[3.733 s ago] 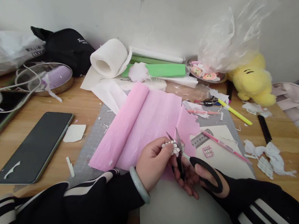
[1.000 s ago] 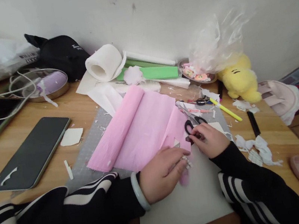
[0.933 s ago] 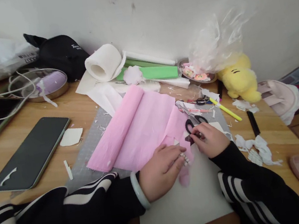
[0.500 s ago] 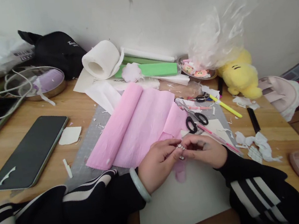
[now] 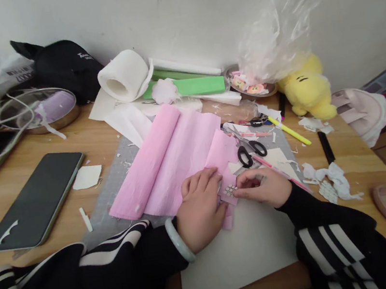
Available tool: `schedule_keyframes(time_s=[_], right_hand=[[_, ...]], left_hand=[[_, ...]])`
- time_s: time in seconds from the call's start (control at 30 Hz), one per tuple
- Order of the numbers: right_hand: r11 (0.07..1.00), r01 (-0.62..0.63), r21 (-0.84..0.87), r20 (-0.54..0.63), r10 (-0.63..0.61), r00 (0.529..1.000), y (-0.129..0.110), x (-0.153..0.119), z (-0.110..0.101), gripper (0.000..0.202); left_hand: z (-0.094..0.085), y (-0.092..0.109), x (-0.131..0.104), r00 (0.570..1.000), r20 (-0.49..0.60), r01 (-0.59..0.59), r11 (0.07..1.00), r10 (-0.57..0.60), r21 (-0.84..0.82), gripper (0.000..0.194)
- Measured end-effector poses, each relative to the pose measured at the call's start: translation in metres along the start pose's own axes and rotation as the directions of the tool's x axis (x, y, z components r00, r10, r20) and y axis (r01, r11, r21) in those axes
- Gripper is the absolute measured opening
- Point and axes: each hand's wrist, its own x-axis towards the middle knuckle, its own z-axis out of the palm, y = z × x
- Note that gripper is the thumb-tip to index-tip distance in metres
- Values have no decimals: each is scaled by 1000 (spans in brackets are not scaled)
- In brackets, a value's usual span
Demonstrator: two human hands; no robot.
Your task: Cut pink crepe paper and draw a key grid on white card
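Observation:
A small white cutout with dark outlines [image 5: 230,190] lies against a pink paper strip [image 5: 224,169]. My right hand [image 5: 265,185] pinches the cutout's right edge between thumb and forefinger. Beside it, my left hand [image 5: 202,211] rests palm down on the pink paper, its fingers spread a little. Behind my left hand is a pink crepe paper roll [image 5: 148,164], partly unrolled on a grey cutting mat [image 5: 105,207]. A white sheet [image 5: 240,259] lies under and in front of both hands. Black-handled scissors [image 5: 251,149] sit just beyond my right hand.
A dark phone [image 5: 36,198] lies at the left. Toward the wall are a white paper roll [image 5: 126,74], green paper [image 5: 200,85] and a metal bowl [image 5: 64,117]. A yellow marker [image 5: 289,130], paper scraps [image 5: 338,180] and a yellow plush toy [image 5: 307,90] are on the right.
My left hand has let go of the small cutout and flattened onto the pink paper. The cutout has come down against the pink strip, with my right hand still at its edge.

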Motion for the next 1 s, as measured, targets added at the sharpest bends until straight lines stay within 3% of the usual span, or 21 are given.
schedule_keyframes(time_s=[0.13,0.33,0.47,0.6,0.73,0.87,1.0], right_hand=[[1000,-2,31,-31,3,1000,-1,0,2,21],[977,-107,186,3,108,994,-1,3,9,28],[948,-89,306,17,88,996,-2,5,8,32],[929,-36,368,49,19,999,-5,4,2,30],[901,-4,433,57,-23,998,-9,1,0,31],[875,39,483,-13,-38,999,-11,-2,4,32],[899,50,436,-57,-27,998,-12,-2,7,30]], left_hand=[[0,0,0,1000,7,-5,1000,5,3,39],[-1,1,1,1000,25,5,1000,-4,-31,45],[-3,0,2,999,-6,43,965,-46,-258,47],[-5,0,3,989,66,142,745,-131,-652,31],[-4,0,6,980,183,199,466,-80,-862,24],[-2,-1,10,965,260,262,182,-32,-948,31],[1,-3,13,961,276,277,72,-24,-958,34]])
